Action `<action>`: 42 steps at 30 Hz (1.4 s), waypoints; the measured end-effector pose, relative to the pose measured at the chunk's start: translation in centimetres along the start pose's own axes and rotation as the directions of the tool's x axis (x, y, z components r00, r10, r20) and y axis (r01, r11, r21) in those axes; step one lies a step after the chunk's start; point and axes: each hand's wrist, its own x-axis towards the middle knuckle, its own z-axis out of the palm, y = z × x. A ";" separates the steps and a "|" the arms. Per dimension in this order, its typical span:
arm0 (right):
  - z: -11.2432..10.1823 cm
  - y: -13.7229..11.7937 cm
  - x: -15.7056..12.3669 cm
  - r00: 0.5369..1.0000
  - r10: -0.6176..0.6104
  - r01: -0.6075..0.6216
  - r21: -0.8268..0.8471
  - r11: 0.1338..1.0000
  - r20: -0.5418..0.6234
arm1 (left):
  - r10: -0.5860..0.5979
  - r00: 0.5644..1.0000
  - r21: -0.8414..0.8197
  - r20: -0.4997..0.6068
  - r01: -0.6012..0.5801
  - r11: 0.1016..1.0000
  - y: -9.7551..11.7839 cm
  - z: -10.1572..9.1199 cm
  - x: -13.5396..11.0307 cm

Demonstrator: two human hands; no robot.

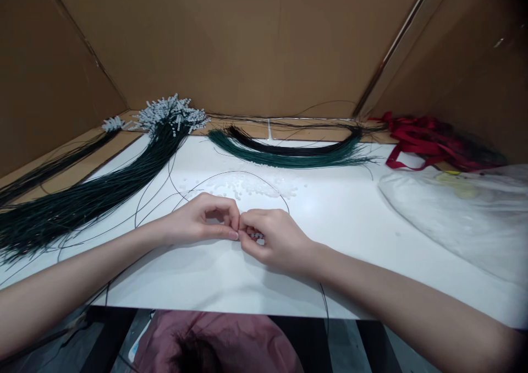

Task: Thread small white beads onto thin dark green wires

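My left hand (pixel 208 219) and my right hand (pixel 274 232) meet fingertip to fingertip over the middle of the white table (pixel 193 279). Thumb and forefinger of each are pinched together. A short row of small white beads (pixel 256 235) shows inside the curl of my right hand, apparently on a thin dark wire. What the left fingertips pinch is too small to make out. One thin dark wire (pixel 235 171) arches behind the hands. Beyond them, loose white beads (pixel 256 185) are scattered on the tabletop.
At left lies a thick bundle of dark green wires (pixel 124 180) with white beaded tips (pixel 171 114). Green and black wires (pixel 289 155) curve at the back. Red ribbon (pixel 424 136) and a clear plastic bag (pixel 466 213) sit at right. Cardboard walls (pixel 247 43) enclose the table.
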 end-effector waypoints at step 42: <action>0.1 0.2 -0.1 0.993 -0.028 0.036 0.066 0.997 -0.118 | -0.035 0.995 -0.209 -0.095 0.014 0.978 -0.2 -0.1 0.1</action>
